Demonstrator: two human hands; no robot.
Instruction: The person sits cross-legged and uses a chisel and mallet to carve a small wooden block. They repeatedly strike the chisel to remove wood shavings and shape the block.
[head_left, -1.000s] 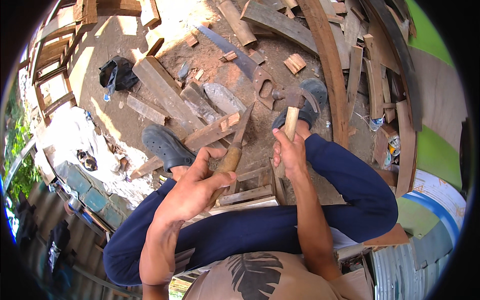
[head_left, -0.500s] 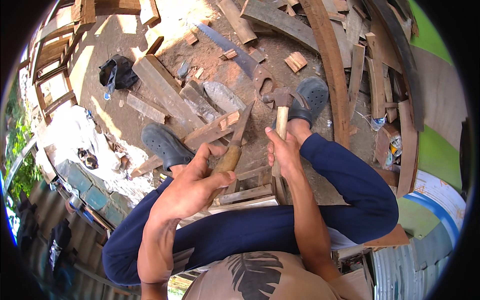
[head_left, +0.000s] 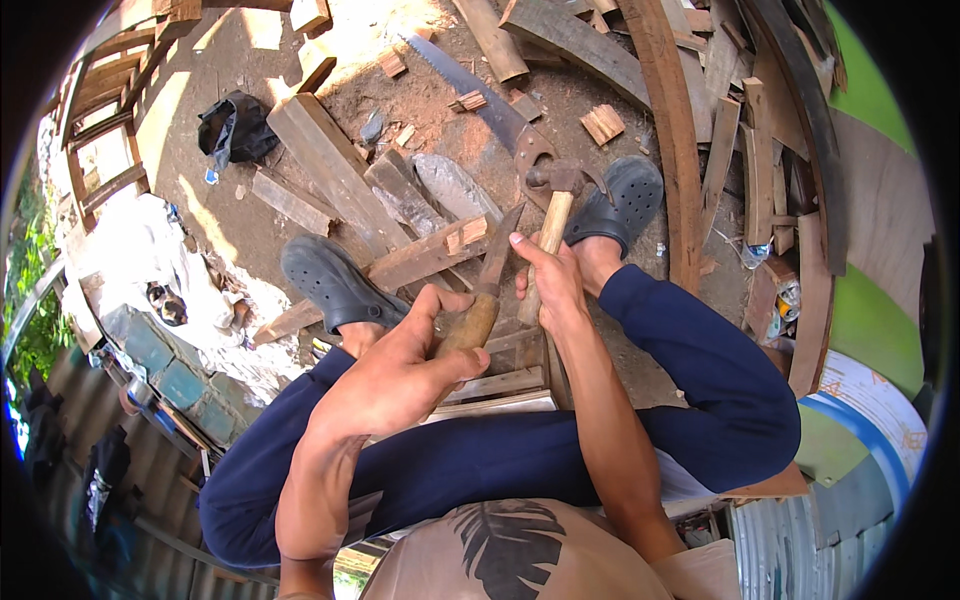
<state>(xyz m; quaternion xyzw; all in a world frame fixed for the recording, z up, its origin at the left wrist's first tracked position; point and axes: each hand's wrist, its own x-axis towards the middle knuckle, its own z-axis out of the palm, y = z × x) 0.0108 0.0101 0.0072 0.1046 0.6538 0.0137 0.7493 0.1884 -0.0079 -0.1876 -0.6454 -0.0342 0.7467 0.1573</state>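
Observation:
My left hand [head_left: 400,360] is closed around the thick wooden handle of a short, dark-bladed tool [head_left: 497,262]. Its blade points up and away from me; I cannot tell whether it is a chisel or a knife. Just to the right, my right hand [head_left: 552,280] grips a claw hammer [head_left: 550,232] by its pale wooden shaft, head up. The hammer head overlaps the handle of a handsaw [head_left: 500,125] on the ground in this view. Below the hands, between my legs, a wooden frame or stool [head_left: 500,385] is partly hidden.
A notched timber [head_left: 430,258] lies by my left clog [head_left: 335,280]; my right clog [head_left: 625,200] is beside the hammer. Planks and a long beam [head_left: 665,150] lie on the right. Offcuts [head_left: 603,124], a grey stone-like lump [head_left: 450,185] and a black bag [head_left: 237,128] lie ahead.
My right hand has shifted a little left and toward me, bringing the hammer closer to the blade. My left hand has moved slightly right, still holding its tool.

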